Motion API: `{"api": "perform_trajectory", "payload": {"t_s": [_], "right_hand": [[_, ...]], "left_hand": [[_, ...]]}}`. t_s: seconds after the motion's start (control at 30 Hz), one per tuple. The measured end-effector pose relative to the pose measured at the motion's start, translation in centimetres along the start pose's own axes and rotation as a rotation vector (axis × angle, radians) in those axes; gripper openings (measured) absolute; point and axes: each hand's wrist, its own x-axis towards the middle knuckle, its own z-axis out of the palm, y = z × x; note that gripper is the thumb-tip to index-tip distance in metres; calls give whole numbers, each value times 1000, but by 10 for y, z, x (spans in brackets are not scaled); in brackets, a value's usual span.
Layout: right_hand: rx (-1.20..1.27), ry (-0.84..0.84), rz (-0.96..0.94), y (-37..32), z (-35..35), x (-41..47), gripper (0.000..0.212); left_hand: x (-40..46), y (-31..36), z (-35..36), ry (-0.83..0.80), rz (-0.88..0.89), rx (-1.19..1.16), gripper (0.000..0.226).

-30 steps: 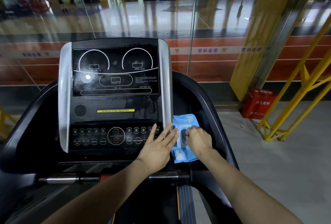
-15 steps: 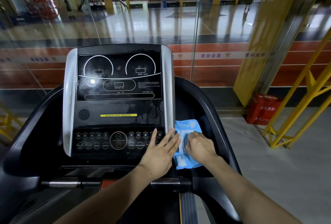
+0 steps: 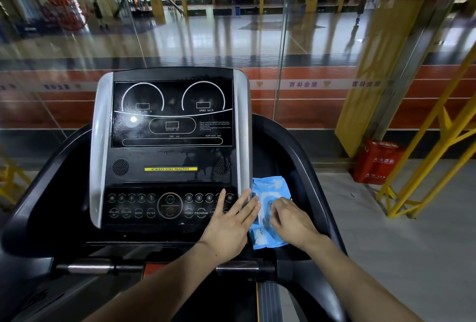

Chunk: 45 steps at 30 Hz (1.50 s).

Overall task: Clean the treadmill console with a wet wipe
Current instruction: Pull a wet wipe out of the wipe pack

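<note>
The black treadmill console point(image 3: 170, 156) with silver side strips faces me, with wet streaks below its screen. A blue wet wipe pack point(image 3: 268, 185) lies in the tray just right of the console. My left hand point(image 3: 229, 223) rests flat with straight fingers over the console's lower right buttons, its fingertips reaching the pack's left edge. My right hand point(image 3: 291, 218) sits on the pack with fingers curled, pinching at its white flap point(image 3: 265, 199). No loose wipe is visible.
A glass wall point(image 3: 309, 38) stands right behind the treadmill. The curved black side arm point(image 3: 309, 167) borders the tray on the right. A red box point(image 3: 378, 162) and a yellow metal frame point(image 3: 438, 162) stand on the floor to the right. A metal handlebar point(image 3: 90, 267) crosses below the console.
My head has tilted up, so the console sits lower in view. The left hand stays flat in place; the right hand's fingers have shifted slightly on the pack's flap.
</note>
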Motion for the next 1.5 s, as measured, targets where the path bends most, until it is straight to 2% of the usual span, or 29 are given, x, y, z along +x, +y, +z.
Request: {"api": "perform_trajectory", "payload": {"t_s": [0.1, 0.33, 0.5, 0.7, 0.8, 0.93, 1.03, 1.13, 1.23, 1.3, 1.43, 1.5], "right_hand": [[59, 51, 55, 0, 0, 1, 11], [36, 90, 126, -8, 0, 2, 15], [194, 113, 205, -10, 2, 4, 18], [315, 22, 317, -11, -5, 5, 17], [534, 9, 419, -11, -13, 4, 19], [794, 171, 434, -12, -35, 3, 19], [864, 255, 393, -16, -57, 2, 17], [822, 301, 351, -17, -69, -1, 6], [797, 257, 310, -16, -69, -7, 30], [718, 214, 263, -13, -65, -12, 30], [337, 123, 144, -10, -54, -14, 21], [123, -35, 48, -9, -48, -15, 13]], "left_hand": [[0, 0, 2, 3, -1, -9, 77], [1, 1, 2, 1, -1, 3, 76], [1, -1, 2, 1, -8, -10, 77], [2, 0, 1, -3, -12, -20, 78], [2, 1, 0, -21, -5, -3, 77], [1, 3, -3, -31, 9, 17, 79], [1, 4, -2, -27, 5, 27, 82], [1, 4, -2, -32, -2, 21, 82], [1, 4, -4, -46, 0, 9, 84], [1, 3, -5, -49, -1, -1, 86], [1, 3, -7, -60, 1, -8, 85], [2, 3, -7, -59, 2, -9, 84]]}}
